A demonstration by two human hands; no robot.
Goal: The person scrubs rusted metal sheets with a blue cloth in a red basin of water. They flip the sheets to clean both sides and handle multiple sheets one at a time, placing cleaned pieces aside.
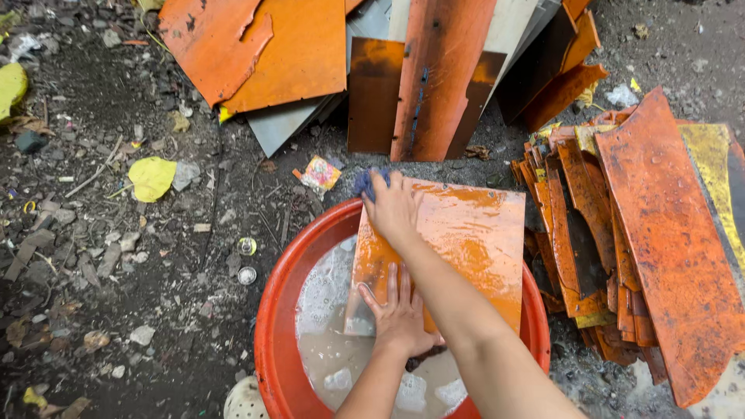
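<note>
Scrubbing at the far left corner of an orange sheet [458,248], with the right hand [393,208] pressed palm-down over a blue cloth [365,183], fingers curled loosely on it. Bracing the same sheet lower down with the left hand [400,314], fingers spread flat and open on the wet face near its bottom left corner, gripping nothing. Lying tilted, this sheet: near end dipped into cloudy, soapy water inside a red basin [272,326], far end propped over the basin's rim toward the leaning panels [434,77], so the long axis runs away from the body and slightly rightward. Sitting nearer the body, the left hand; reaching out across it, the right forearm. Crowding the right edge closely, a stack of rusty orange sheets [621,248] just beside the basin, leaving little room that way. Opening more freely to the left, dirt ground [116,271] littered with stones, yellow leaves and scraps. Resting against the basin's near rim, a pale perforated object, only partly in view.
</note>
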